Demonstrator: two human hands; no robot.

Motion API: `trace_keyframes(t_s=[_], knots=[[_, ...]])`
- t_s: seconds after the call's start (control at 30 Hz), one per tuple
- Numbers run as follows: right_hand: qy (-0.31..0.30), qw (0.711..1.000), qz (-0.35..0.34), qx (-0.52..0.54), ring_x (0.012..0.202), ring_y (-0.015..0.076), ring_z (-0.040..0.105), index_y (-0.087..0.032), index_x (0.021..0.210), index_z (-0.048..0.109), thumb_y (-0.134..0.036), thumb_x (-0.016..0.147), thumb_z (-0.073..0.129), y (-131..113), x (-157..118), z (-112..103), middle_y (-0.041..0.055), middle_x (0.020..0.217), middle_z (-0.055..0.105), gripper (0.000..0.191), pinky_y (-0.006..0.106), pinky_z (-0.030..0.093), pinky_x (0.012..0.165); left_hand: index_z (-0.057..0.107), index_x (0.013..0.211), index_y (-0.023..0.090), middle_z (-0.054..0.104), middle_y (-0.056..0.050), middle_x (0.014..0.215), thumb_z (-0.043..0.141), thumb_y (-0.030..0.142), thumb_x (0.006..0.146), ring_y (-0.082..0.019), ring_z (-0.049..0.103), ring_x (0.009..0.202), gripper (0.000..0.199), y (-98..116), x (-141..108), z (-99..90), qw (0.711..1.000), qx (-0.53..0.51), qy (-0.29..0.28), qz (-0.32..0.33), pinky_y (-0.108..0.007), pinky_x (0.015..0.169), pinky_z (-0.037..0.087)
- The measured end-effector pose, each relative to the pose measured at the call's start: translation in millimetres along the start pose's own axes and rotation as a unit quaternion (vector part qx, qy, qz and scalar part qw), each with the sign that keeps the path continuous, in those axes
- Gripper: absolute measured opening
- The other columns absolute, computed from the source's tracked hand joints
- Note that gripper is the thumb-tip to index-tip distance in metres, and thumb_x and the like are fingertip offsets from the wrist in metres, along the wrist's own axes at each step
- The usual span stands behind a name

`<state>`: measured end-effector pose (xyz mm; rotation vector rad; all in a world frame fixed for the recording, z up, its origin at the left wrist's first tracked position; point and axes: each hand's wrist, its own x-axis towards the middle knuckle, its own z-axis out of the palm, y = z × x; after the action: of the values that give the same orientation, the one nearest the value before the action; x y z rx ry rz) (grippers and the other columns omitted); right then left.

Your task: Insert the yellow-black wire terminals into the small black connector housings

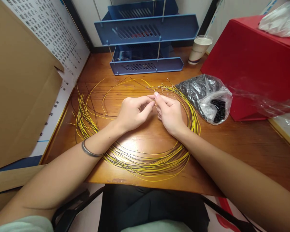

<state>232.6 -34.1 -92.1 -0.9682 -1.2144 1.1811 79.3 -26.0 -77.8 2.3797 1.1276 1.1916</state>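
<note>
Both hands meet over the middle of a large loose coil of yellow and black wires (145, 169) on the wooden table. With thumb and forefinger, my right hand (170, 112) pinches a yellow wire (145, 81) near its end. My left hand (134, 111) is closed too, its fingertips pinched right beside the right thumb at the same wire. The wire's tip is too small to make out between the fingers. Small metal-looking ends (165, 88) show on several wires just beyond the right hand.
A clear plastic bag of small black pieces (205, 98) lies right of the coil. Behind stand a blue tiered file tray (147, 30) and a paper cup (200, 50). A red box (258, 67) borders the right side, a cardboard box (21, 80) the left.
</note>
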Motion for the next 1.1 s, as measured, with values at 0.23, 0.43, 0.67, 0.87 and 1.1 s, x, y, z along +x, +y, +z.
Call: trace_keyframes(t_s=[0.23, 0.43, 0.67, 0.87, 1.1], knots=[[-0.03, 0.999, -0.022, 0.004, 0.066, 0.0141, 0.05, -0.022, 0.064, 0.063, -0.065, 0.089, 0.068, 0.2, -2.6, 1.1, -0.0037, 0.056, 0.038, 0.05, 0.028, 0.048, 0.068, 0.077, 0.083, 0.015, 0.076, -0.001, 0.07, 0.058, 0.025, 0.096, -0.008, 0.056, 0.052, 0.025, 1.2, 0.1, -1.4, 1.0, 0.007, -0.017, 0.006, -0.021, 0.057, 0.042], [-0.017, 1.0, -0.007, 0.001, 0.057, 0.0131, 0.042, -0.023, 0.077, 0.074, -0.068, 0.088, 0.067, -1.5, -0.8, 0.9, -0.0051, 0.054, 0.036, 0.047, 0.028, 0.045, 0.062, 0.077, 0.085, 0.015, 0.08, -0.003, 0.078, 0.058, 0.029, 0.097, -0.009, 0.06, 0.055, 0.027, 1.7, 0.5, -1.8, 1.0, -0.005, -0.02, -0.013, -0.021, 0.058, 0.043], [-0.019, 1.0, -0.013, 0.015, 0.063, 0.0128, 0.049, -0.022, 0.071, 0.069, -0.062, 0.089, 0.069, -1.2, -1.3, 0.8, -0.0032, 0.059, 0.044, 0.044, 0.027, 0.046, 0.064, 0.076, 0.083, 0.015, 0.077, -0.001, 0.074, 0.057, 0.025, 0.097, -0.008, 0.056, 0.055, 0.025, 1.0, -0.3, -1.0, 0.999, -0.02, -0.039, 0.0, -0.021, 0.058, 0.041], [-0.028, 0.999, -0.028, -0.006, 0.077, 0.0157, 0.059, -0.021, 0.066, 0.06, -0.059, 0.089, 0.069, -2.0, -4.3, 1.8, 0.0005, 0.067, 0.055, 0.046, 0.028, 0.049, 0.069, 0.072, 0.081, 0.015, 0.068, 0.0, 0.063, 0.053, 0.025, 0.097, -0.008, 0.047, 0.051, 0.027, 1.4, -0.4, -1.2, 0.996, -0.012, -0.085, -0.003, -0.024, 0.055, 0.035], [-0.033, 0.999, -0.025, -0.013, 0.073, 0.0166, 0.057, -0.021, 0.067, 0.062, -0.062, 0.087, 0.07, -3.4, -4.5, 1.7, -0.0013, 0.06, 0.046, 0.046, 0.029, 0.048, 0.067, 0.069, 0.077, 0.016, 0.065, 0.001, 0.061, 0.051, 0.025, 0.097, -0.009, 0.044, 0.049, 0.027, 2.2, 0.2, -1.0, 0.996, -0.016, -0.091, -0.005, -0.025, 0.055, 0.033]])
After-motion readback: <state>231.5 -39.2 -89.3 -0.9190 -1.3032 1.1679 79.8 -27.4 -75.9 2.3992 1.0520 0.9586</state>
